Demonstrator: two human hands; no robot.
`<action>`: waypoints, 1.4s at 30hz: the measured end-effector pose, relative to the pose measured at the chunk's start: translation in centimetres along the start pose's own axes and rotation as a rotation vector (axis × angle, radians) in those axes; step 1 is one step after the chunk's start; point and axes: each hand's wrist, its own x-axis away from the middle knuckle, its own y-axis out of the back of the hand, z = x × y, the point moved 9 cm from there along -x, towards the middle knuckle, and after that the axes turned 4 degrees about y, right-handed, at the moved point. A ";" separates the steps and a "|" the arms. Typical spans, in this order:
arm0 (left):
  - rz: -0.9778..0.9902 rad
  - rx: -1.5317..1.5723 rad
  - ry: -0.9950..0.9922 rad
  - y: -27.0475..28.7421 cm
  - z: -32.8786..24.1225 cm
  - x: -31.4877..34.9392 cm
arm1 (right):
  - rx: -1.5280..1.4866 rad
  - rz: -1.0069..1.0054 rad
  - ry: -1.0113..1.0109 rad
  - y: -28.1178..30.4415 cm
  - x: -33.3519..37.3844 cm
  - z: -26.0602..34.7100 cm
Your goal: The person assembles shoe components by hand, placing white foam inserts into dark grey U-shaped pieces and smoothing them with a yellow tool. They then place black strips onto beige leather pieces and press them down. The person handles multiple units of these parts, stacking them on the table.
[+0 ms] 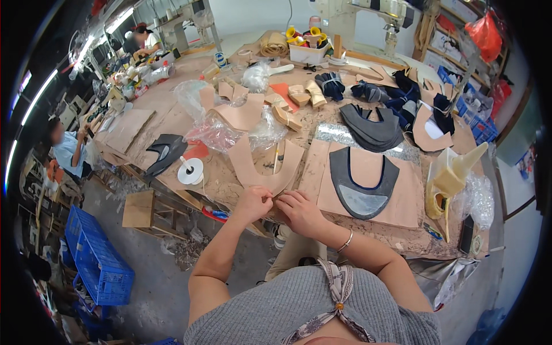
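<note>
A tan, U-shaped shoe-upper piece lies at the front edge of the worktable, its curved end toward me. My left hand is at that curved end, closed with thumb and forefinger pinched together. Close beside it, my right hand has its fingers bent and drawn together at the same edge. Whatever sits between the fingertips is too small or hidden to make out. To the right, a dark grey U-shaped upper with a shiny grey toe patch rests on a flat tan sheet.
Stacked grey uppers lie farther back. A white thread spool stands left of my hands. At the right are a yellowish glue container and bubble wrap. A blue crate and wooden stool stand on the floor.
</note>
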 end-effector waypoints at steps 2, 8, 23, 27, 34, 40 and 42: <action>0.040 0.078 0.024 -0.1 0.8 0.0 | 0.011 0.008 -0.009 -0.5 -0.2 0.0; 0.139 0.099 0.066 -0.8 1.8 -0.1 | 0.024 -0.081 -0.016 0.8 -0.3 0.5; -0.217 -0.209 -0.573 1.9 -19.1 2.7 | -1.515 -0.324 -0.557 7.3 -0.8 -4.6; -0.091 0.193 -0.641 -3.3 -15.0 7.5 | -1.552 -0.562 -0.900 8.0 5.2 -6.9; 0.236 1.413 0.127 -8.4 -15.4 3.3 | -1.440 -0.527 -0.917 10.4 12.3 -5.8; -0.164 0.214 -0.695 -2.2 -23.3 -1.0 | -0.980 -0.687 -0.760 18.5 13.6 -11.7; 0.007 0.713 -0.154 -3.5 -20.2 -4.9 | -1.016 -0.787 -0.805 19.8 14.0 -13.4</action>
